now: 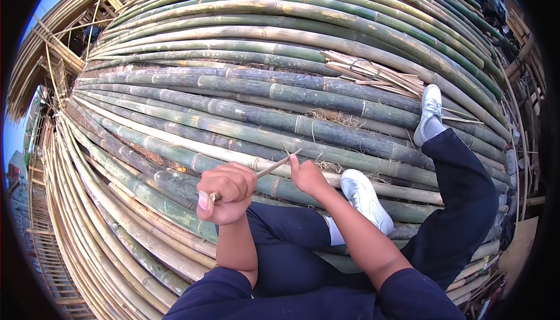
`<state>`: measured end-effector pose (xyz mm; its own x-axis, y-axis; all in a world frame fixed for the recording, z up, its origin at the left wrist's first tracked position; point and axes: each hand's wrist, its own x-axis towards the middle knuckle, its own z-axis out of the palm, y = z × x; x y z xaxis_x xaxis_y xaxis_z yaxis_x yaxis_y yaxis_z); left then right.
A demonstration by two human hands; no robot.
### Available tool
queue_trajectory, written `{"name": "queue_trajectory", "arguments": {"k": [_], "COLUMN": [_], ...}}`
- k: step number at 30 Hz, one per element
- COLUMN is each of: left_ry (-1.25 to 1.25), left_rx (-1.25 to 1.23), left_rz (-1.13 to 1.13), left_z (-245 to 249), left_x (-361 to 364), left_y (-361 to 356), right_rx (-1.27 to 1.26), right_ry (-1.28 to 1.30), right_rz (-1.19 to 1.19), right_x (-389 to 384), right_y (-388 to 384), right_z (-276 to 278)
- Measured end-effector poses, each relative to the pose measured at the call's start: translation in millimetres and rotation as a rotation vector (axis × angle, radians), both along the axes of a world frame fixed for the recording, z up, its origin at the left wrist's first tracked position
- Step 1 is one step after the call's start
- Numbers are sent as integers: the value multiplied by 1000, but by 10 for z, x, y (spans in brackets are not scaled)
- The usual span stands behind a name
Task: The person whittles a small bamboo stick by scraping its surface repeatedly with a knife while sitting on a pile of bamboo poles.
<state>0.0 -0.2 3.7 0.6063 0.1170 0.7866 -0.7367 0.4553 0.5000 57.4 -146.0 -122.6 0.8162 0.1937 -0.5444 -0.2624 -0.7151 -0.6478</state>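
Observation:
My left hand [226, 192] is closed in a fist around a thin tan bamboo strip [272, 168]. The strip's short end pokes out by the thumb, and its long part slants up to the right. At that far end, my right hand [309, 176] is closed with the thumb up, pinching the strip near its tip. A second thin sliver sticks out beside the thumb, too small to make out clearly. Both hands are held above my legs, over the bamboo poles [251, 123].
A bundle of split bamboo strips [373, 70] lies on the poles near my white shoe [431, 107]. Dry shavings [335, 119] are scattered between poles. Paler, thinner poles [87, 215] run along the left. Stacked poles on a rack [70, 11] stand at the upper left.

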Motion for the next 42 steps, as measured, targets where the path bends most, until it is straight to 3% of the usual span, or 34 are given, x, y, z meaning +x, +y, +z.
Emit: {"name": "queue_trajectory", "arguments": {"k": [10,14,16,21,25,32,34,37,42], "left_ry": [83,121,224,261,279,262,265,271,286], "left_rx": [-34,-15,-87,49,21,14,-10,-57,-81], "left_rz": [10,12,73,117,142,166,164,211,221], "left_z": [-4,-4,10,-24,-90,-160,-209,-203,-95], "left_x": [30,57,72,29,-134,-430,-460,-422,-200], "left_y": [-155,-233,-263,-327,-287,-382,-399,-428,-560], "right_rx": [-46,5,32,68,62,56,-18,-66,-24], "right_ry": [59,-54,-8,101,98,-128,-132,-171,-376], "right_rz": [75,56,68,78,158,125,324,361,399], "right_x": [82,49,12,-126,-176,-312,-315,-422,-583], "right_y": [-206,-331,-369,-483,-601,-920,-1083,-1265,-1374], "right_z": [78,-94,45,599,904,1168,1568,2064,2279]}}
